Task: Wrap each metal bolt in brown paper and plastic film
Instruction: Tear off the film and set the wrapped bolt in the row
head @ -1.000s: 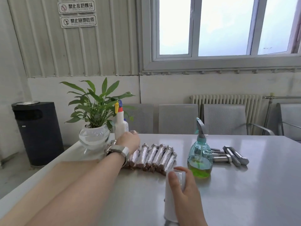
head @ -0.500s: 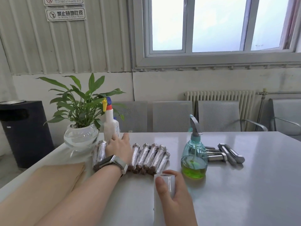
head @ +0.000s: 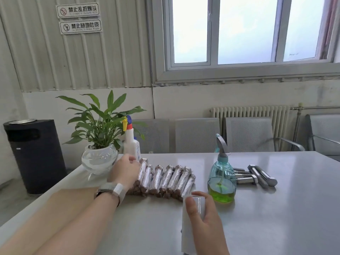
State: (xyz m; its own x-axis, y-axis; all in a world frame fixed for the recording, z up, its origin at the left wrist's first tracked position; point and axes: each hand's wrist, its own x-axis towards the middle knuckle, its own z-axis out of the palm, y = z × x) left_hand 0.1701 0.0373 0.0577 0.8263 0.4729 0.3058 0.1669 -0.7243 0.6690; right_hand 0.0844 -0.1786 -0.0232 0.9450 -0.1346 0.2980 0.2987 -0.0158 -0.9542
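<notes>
Several wrapped bolts, shiny with film over brown paper, lie side by side in a row across the middle of the table. My left hand is at the row's left end, its fingers curled over the leftmost wrapped bolt. My right hand grips an upright white roll of plastic film near the table's front. Several bare metal bolts lie in a small heap at the right. A stack of brown paper lies under my left forearm.
A blue spray bottle with green liquid stands between the row and the bare bolts. A white spray bottle and a plant in a glass bowl stand at the back left. Grey chairs line the far edge; a black bin stands left.
My left hand moved from lying on the row to its left end, and the two wrapped bolts that lay apart on its left are now against the row. My right hand keeps hold of the roll.
</notes>
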